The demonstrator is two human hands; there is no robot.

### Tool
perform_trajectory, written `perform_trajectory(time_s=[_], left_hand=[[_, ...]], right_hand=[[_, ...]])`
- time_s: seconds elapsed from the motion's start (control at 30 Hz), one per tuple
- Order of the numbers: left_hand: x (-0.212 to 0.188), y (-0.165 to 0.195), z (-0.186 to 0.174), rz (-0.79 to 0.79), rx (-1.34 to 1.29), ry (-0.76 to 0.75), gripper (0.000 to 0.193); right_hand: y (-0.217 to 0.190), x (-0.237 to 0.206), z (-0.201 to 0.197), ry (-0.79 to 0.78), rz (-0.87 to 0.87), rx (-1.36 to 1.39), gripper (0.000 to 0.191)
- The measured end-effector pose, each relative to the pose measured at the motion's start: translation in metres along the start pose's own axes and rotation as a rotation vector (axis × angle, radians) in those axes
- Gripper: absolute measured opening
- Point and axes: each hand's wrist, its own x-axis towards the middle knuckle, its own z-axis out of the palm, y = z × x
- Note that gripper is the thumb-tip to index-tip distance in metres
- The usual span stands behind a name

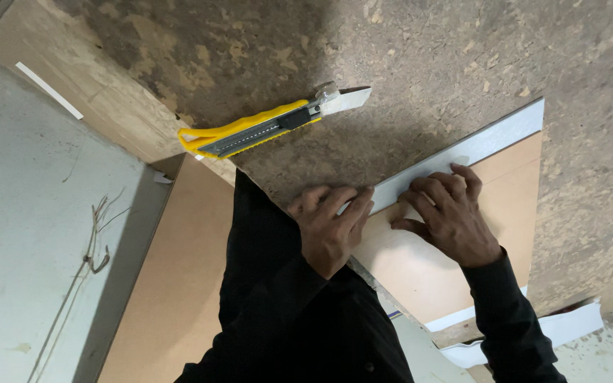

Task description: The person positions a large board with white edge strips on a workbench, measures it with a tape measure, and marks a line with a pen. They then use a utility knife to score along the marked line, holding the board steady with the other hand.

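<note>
Right now both hands are pressing on one thin tan panel point(420, 269) with a pale grey-white edge strip point(462, 152), which is lying flat on a rough chipboard worktop point(462, 57) and reaching past its near edge. The left hand point(331, 227) is resting with fingers curled down onto the near end of the strip, palm flat, not closed around anything. The right hand point(448, 216) is lying just beside it, fingers point(462, 177) bent and fingertips bearing on the same strip, thumb spread on the tan face; it is gripping nothing either.

The panel is looking light, thin and fairly stiff, probably smooth-faced and apt to slide, so pinning it from above near the edge strip seems the sensible hold; its thin edge could chip or bend.

One yellow snap-off utility knife point(264, 128) is lying on the worktop, blade point(345, 99) extended, well apart from both hands. One white strip point(47, 89) is lying at far left, and a few white offcuts point(569, 326) are sitting below the panel.
</note>
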Motion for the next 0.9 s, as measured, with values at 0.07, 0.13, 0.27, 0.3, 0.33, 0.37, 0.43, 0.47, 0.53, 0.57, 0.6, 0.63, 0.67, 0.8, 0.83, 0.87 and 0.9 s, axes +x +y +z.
perform_trajectory(time_s=[0.07,0.13,0.27,0.3,0.33,0.37,0.43,0.47,0.53,0.57,0.6,0.63,0.67,0.8,0.83,0.87,0.9], left_hand=[[0.000,0.000,0.000,-0.003,0.006,-0.002,0.027],[0.000,-0.001,0.002,0.015,0.001,0.020,0.027],[-0.002,-0.003,0.006,0.024,-0.010,0.049,0.028],[-0.003,-0.003,0.007,0.026,-0.013,0.057,0.028],[-0.003,-0.004,0.008,0.028,-0.014,0.065,0.027],[-0.004,-0.005,0.009,0.031,-0.016,0.073,0.026],[-0.005,-0.006,0.011,0.026,-0.027,0.072,0.025],[-0.006,-0.006,0.011,0.024,-0.033,0.072,0.025],[-0.008,-0.006,0.012,0.022,-0.037,0.066,0.024],[-0.008,-0.007,0.013,0.024,-0.039,0.068,0.024],[-0.007,-0.006,0.013,0.019,-0.042,0.074,0.024],[-0.007,-0.006,0.014,0.012,-0.045,0.080,0.023],[-0.007,-0.005,0.014,0.006,-0.047,0.084,0.023],[-0.007,-0.003,0.009,-0.004,-0.030,0.038,0.023],[-0.008,-0.005,0.006,0.004,-0.033,0.025,0.024],[-0.009,-0.005,0.003,0.010,-0.035,0.014,0.024],[-0.010,-0.005,0.000,-0.007,-0.020,0.039,0.024]], right_hand=[[0.000,0.000,0.001,-0.003,0.005,0.017,0.050],[0.000,-0.001,0.001,0.002,0.010,0.027,0.050],[0.001,-0.001,0.002,0.007,0.011,0.034,0.050],[0.002,-0.001,0.002,0.005,0.011,0.037,0.051],[0.002,-0.001,0.002,0.006,0.011,0.043,0.050],[0.003,-0.001,0.003,0.009,0.010,0.049,0.049],[0.004,-0.001,0.003,0.014,0.011,0.053,0.048],[0.004,-0.002,0.004,0.016,0.012,0.053,0.047],[0.004,-0.004,0.005,0.012,0.014,0.054,0.047],[0.005,-0.004,0.006,0.012,0.008,0.050,0.047],[0.005,-0.004,0.008,0.012,0.001,0.048,0.047],[0.006,-0.005,0.009,0.020,0.000,0.050,0.046],[0.007,-0.006,0.010,0.027,-0.002,0.052,0.045],[0.018,-0.008,0.007,0.079,0.005,0.183,0.042],[0.026,-0.007,0.003,0.147,0.023,0.104,0.040],[0.037,-0.005,-0.001,0.215,0.038,0.024,0.037],[0.048,-0.002,-0.005,0.279,0.052,-0.053,0.036]])
